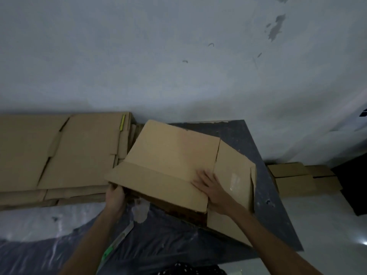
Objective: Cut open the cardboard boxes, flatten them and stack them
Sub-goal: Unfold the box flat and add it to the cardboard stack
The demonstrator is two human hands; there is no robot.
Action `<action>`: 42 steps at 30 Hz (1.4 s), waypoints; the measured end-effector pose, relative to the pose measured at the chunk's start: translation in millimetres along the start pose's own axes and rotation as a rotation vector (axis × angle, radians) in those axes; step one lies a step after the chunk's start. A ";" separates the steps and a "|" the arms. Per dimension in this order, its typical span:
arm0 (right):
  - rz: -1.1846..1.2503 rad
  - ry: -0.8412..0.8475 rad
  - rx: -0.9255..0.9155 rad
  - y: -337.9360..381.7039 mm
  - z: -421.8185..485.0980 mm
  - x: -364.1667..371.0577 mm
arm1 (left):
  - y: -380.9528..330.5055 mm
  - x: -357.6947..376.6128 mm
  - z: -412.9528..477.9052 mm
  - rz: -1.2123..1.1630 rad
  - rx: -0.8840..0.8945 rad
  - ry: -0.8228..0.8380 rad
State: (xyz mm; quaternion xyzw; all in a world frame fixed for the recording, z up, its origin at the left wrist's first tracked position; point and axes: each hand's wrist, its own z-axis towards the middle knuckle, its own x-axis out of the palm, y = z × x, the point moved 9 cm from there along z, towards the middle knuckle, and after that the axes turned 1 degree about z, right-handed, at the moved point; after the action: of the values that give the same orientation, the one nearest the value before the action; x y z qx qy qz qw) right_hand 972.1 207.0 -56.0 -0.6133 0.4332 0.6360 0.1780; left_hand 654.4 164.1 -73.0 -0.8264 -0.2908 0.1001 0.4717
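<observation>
Cardboard box point(168, 167), half collapsed on the dark table point(268, 205): left hand point(115, 197) clasps its near-left edge, right hand point(208, 185) presses flat, fingers spread. Flattened stack point(59, 155) waits at left (stacking remains).

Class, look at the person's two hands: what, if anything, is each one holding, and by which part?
The left hand grips the cardboard box at its near-left corner edge. The right hand lies flat on its top panel, pressing, not gripping.

A pale, scuffed wall point(178, 52) with grey patches fills the upper view in dim light. Below it, a dark surface point(274, 205) partly under clear plastic sheeting point(49, 253) meets a light floor point(327, 225).
</observation>
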 end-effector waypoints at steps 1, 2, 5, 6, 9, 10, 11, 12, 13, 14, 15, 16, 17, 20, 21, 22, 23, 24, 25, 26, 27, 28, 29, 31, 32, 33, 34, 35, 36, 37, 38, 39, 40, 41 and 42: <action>-0.020 -0.002 0.006 -1.3 2.4 1.4 | 3.6 -1.8 -0.4 -0.028 -0.009 -0.010; -0.036 0.006 0.008 -3.5 3.9 4.7 | 7.0 -4.2 0.4 -0.052 -0.012 -0.030; -0.023 0.072 0.001 -2.6 5.0 18.7 | 7.3 4.9 -11.5 -0.272 -0.007 -0.028; -0.019 0.070 -0.010 -3.0 6.3 24.1 | 9.4 9.6 -14.4 -0.351 -0.008 0.005; -0.017 0.144 -0.010 -7.7 11.9 37.8 | 24.8 36.7 -24.6 -0.286 -0.037 0.102; 0.001 0.189 0.000 -8.3 13.8 41.2 | 41.2 44.7 -26.0 -0.162 -0.085 0.123; 0.039 0.249 0.026 -9.5 14.8 44.1 | 56.6 50.3 -29.0 0.009 -0.125 0.123; 0.084 0.318 0.056 -10.7 14.2 49.2 | 70.4 50.8 -27.5 0.157 -0.120 0.106; 0.115 0.378 0.078 -11.5 12.3 51.4 | 72.6 50.3 -31.0 0.266 -0.097 0.049; 0.141 0.411 0.088 -13.0 8.4 51.5 | 79.1 50.1 -31.7 0.265 -0.126 0.009; 0.169 0.421 0.104 -16.0 1.6 49.5 | 83.7 51.8 -32.3 0.209 -0.148 -0.010; 0.198 0.392 0.143 -24.4 -5.5 44.7 | 87.4 52.3 -30.8 0.174 -0.162 -0.021; 0.244 0.294 0.209 -36.0 -15.6 31.3 | 84.7 56.6 -33.6 0.151 -0.165 -0.026; 0.302 -0.356 0.788 -120.8 -77.1 -18.1 | 81.6 58.2 -35.0 0.117 -0.151 -0.035; 0.290 -0.555 1.064 -146.6 -112.3 -26.7 | 80.8 56.1 -35.8 0.123 -0.147 -0.052; 0.324 -0.662 1.324 -167.2 -143.6 -20.3 | 83.7 54.3 -33.8 0.121 -0.144 -0.054; 0.436 -0.623 1.490 -180.0 -160.2 -3.1 | 83.8 53.3 -33.3 0.120 -0.125 -0.057; 0.540 -0.523 1.538 -187.2 -166.2 15.0 | 86.2 52.1 -30.9 0.134 -0.118 -0.063; 0.617 -0.435 1.511 -192.3 -165.7 29.2 | 86.3 52.3 -31.7 0.128 -0.110 -0.070; 0.672 -0.408 1.466 -193.1 -164.1 35.2 | 86.7 52.9 -31.1 0.115 -0.101 -0.074; 0.694 -0.419 1.430 -195.1 -165.2 36.9 | 83.2 55.8 -34.1 0.102 -0.093 -0.077; 0.714 -0.445 1.403 -194.8 -165.4 38.1 | 81.7 58.2 -35.5 0.095 -0.091 -0.081; 0.755 -0.478 1.397 -195.0 -166.0 40.1 | 78.7 61.8 -39.2 0.082 -0.087 -0.082; 0.860 -0.530 1.469 -198.1 -168.0 48.5 | 77.3 64.6 -39.6 0.075 -0.074 -0.086; 0.883 -0.512 1.517 -200.4 -169.7 55.4 | 77.2 64.7 -39.6 0.079 -0.071 -0.091; 0.899 -0.493 1.535 -202.6 -169.3 59.0 | 76.9 63.9 -40.3 0.087 -0.067 -0.098; 0.919 -0.479 1.545 -204.7 -169.2 61.2 | 79.8 62.2 -37.2 0.103 -0.065 -0.100; 0.936 -0.488 1.544 -203.3 -168.5 58.6 | 79.1 63.3 -38.9 0.112 -0.058 -0.097; 0.947 -0.502 1.532 -203.7 -168.3 55.5 | 79.4 63.9 -39.3 0.109 -0.051 -0.096; 0.978 -0.500 1.518 -204.3 -167.8 54.1 | 76.6 65.4 -41.7 0.098 -0.039 -0.095; 1.005 -0.484 1.505 -208.7 -167.2 57.8 | 72.9 67.3 -43.6 0.088 -0.029 -0.092; 1.022 -0.464 1.496 -208.9 -168.1 56.6 | 66.2 70.7 -48.0 0.081 0.000 -0.086; 1.032 -0.448 1.497 -210.7 -169.5 57.3 | 61.2 72.6 -50.0 0.084 0.028 -0.085; 1.042 -0.427 1.508 -210.8 -170.5 58.6 | 55.9 74.7 -54.0 0.089 0.049 -0.078; 1.058 -0.410 1.517 -210.4 -170.6 59.7 | 51.0 75.3 -56.1 0.105 0.069 -0.070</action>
State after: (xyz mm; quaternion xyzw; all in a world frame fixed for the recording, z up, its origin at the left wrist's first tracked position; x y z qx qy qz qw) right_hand 1227.4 175.6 -160.0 0.0659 0.9132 0.2781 0.2904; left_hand 759.9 147.3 -77.6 -0.8197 -0.2599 0.1636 0.4835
